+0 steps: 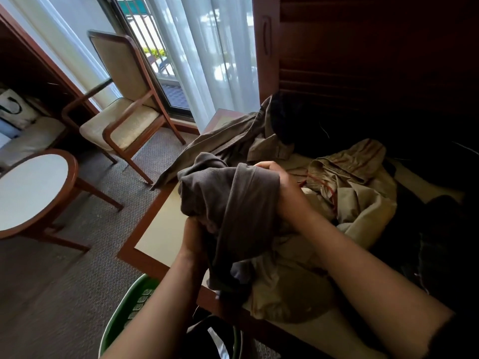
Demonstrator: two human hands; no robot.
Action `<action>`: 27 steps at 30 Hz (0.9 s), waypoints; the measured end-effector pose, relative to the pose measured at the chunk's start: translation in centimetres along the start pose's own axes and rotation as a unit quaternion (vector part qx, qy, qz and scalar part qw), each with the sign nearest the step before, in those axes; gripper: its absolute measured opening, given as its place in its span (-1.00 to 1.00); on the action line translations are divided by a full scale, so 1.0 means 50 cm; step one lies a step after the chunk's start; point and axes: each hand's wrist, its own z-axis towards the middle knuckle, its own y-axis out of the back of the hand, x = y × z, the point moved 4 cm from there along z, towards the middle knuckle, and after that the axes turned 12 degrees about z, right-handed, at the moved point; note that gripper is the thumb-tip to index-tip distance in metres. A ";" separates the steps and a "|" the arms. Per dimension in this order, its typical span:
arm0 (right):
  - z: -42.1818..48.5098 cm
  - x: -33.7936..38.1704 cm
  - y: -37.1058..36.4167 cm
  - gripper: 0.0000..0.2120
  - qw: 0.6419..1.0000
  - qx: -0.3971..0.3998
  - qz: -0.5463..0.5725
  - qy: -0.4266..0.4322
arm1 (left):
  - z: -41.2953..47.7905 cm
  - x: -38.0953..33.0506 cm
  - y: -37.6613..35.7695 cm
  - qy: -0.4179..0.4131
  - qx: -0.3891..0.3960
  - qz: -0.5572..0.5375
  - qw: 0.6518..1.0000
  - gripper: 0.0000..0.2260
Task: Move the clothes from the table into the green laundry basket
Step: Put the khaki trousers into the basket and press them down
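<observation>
Grey garment clutched in curled fingers: left hand underneath, right hand on top.

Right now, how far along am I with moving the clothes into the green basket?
Partly done. A dark item already lies in the green plastic laundry basket. Your left hand and right hand grip a grey-brown garment above the wood-edged table. A crumpled beige garment, an olive-brown shirt and dark clothes remain on it.

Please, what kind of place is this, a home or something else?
Probably a hotel room, though a furnished flat is possible: a wooden armchair matching a round side table, sheer curtains at a balcony door, and a louvred wardrobe door.
</observation>
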 end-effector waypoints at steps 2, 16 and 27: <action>0.021 -0.027 0.008 -0.69 0.999 0.003 -0.030 -0.035 | 0.001 -0.014 0.011 -0.013 0.002 -0.028 1.000 -0.64; 0.341 -0.116 -0.008 -0.64 0.896 0.096 -0.433 -0.001 | 0.249 0.045 -0.016 0.067 -0.056 -0.084 0.993 -0.35; 0.402 -0.259 0.095 -0.34 0.854 0.201 -0.445 -0.181 | 0.200 -0.063 -0.160 0.045 -0.190 0.107 0.975 -0.12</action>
